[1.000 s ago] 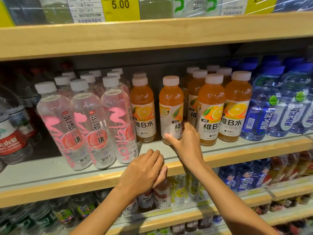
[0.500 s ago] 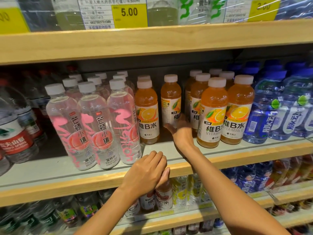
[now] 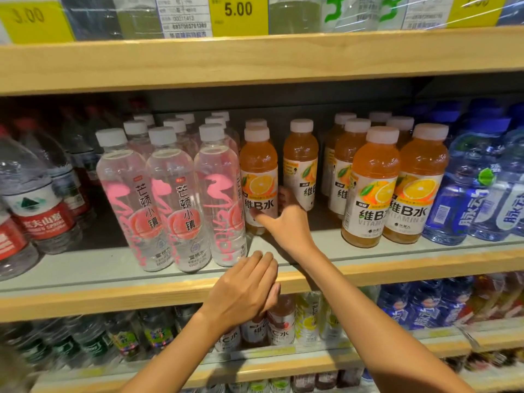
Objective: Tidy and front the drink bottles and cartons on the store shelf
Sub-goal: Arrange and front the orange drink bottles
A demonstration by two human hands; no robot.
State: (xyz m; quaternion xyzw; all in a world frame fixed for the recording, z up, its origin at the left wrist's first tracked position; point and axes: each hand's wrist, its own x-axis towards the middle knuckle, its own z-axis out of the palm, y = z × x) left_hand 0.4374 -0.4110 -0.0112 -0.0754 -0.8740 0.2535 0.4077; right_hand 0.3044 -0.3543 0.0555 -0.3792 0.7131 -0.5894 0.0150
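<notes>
Head view: drink shelf with a pale deck and a wooden front lip, bottles standing in rows. Right hand reaches in over the lip, into the gap in the orange row. Its fingers curl round the lower left side of the rear orange bottle; the thumb sticks out leftward, its tip over the label of the front orange bottle. The rear orange bottle stands upright, set back from the front line, label turned partly to the left, so only the edge of the lettering shows. The front orange bottle stands just left of it and further forward, label facing out, with another white cap close behind. Left hand lies on the shelf lip below the right wrist, fingers straight and together on top of the wood, thumb tucked under the edge; it holds nothing. Right of the gap, two orange bottles stand side by side nearer the lip, labels out, with more of the same behind them. Left of the orange row, clear pink-print bottles stand three across at the front, closest to the lip, with further rows behind. Blue bottles fill the right end; red-label water bottles fill the left end. Yellow price tag reading 5.00 sits on the shelf above. Lower shelf carries small bottles, blurred.
</notes>
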